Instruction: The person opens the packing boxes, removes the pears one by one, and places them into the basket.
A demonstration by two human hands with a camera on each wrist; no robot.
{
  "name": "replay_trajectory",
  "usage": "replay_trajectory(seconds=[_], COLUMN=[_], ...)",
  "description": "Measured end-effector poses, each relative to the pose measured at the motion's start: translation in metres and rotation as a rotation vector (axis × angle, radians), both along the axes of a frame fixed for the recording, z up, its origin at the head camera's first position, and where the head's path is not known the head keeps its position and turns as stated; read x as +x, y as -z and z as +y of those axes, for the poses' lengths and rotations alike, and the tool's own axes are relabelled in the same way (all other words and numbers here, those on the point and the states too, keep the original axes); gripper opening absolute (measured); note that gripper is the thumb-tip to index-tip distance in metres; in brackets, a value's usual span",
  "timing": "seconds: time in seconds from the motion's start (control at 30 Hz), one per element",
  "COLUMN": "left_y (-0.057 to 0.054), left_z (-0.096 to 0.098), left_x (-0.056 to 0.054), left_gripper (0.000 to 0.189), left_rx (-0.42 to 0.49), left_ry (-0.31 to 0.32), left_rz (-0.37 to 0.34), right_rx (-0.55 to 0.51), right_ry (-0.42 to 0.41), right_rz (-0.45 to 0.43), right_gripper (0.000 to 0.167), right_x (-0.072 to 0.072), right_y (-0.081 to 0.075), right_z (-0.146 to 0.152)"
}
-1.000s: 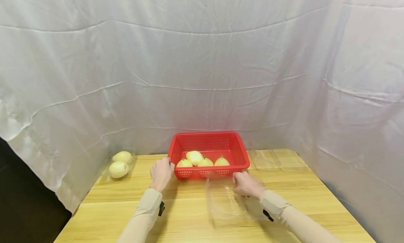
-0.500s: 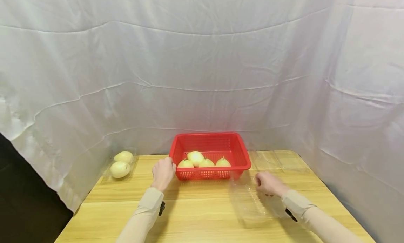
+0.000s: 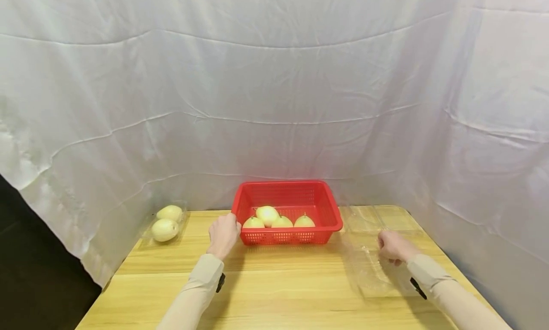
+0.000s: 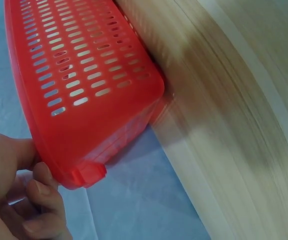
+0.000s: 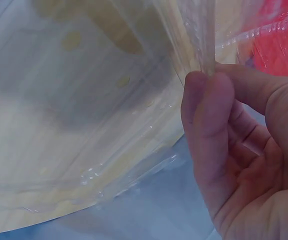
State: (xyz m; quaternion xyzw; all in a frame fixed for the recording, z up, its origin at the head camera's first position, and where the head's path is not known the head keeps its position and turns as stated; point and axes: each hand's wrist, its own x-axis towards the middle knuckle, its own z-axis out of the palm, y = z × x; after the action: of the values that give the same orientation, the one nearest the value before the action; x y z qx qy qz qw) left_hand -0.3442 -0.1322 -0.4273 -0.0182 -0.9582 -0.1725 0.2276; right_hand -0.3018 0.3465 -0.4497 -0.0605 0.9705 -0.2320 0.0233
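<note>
My left hand pinches the left rim of a red plastic basket; the left wrist view shows thumb and fingers at the corner of the basket. Several pale yellow pears lie in the basket, mostly along its front side. To the basket's right, my right hand holds a clear plastic clamshell container lying unfolded. In the right wrist view, the thumb and fingertips of that hand pinch a raised clear plastic edge. The container's outline is faint.
At the back left, two pears sit in another clear container. More clear plastic packaging lies at the table's back right corner. Pale curtains hang behind and beside the wooden table.
My right hand has moved right across the table with the clear container, away from the basket's front. The left hand stays at the basket's rim, and the basket looks almost still.
</note>
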Motion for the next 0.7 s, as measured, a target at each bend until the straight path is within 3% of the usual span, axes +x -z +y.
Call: replay_trajectory(seconds=[0.23,0.47,0.7], left_y=[0.001,0.001,0.001], left_z=[0.0,-0.001,0.001], left_x=[-0.002,-0.001,-0.001], left_gripper=[0.018,0.015,0.015], left_rx=[0.006,0.01,0.022], left_ry=[0.014,0.032,0.033], left_rz=[0.002,0.015,0.02], right_rx=[0.008,0.068,0.124], right_ry=[0.009,-0.01,0.017], right_rz=[0.035,0.133,0.133], right_gripper=[0.017,0.018,0.018], right_x=[-0.007,-0.017,-0.02], right_y=[0.002,0.004,0.003], right_z=[0.022,0.036,0.042])
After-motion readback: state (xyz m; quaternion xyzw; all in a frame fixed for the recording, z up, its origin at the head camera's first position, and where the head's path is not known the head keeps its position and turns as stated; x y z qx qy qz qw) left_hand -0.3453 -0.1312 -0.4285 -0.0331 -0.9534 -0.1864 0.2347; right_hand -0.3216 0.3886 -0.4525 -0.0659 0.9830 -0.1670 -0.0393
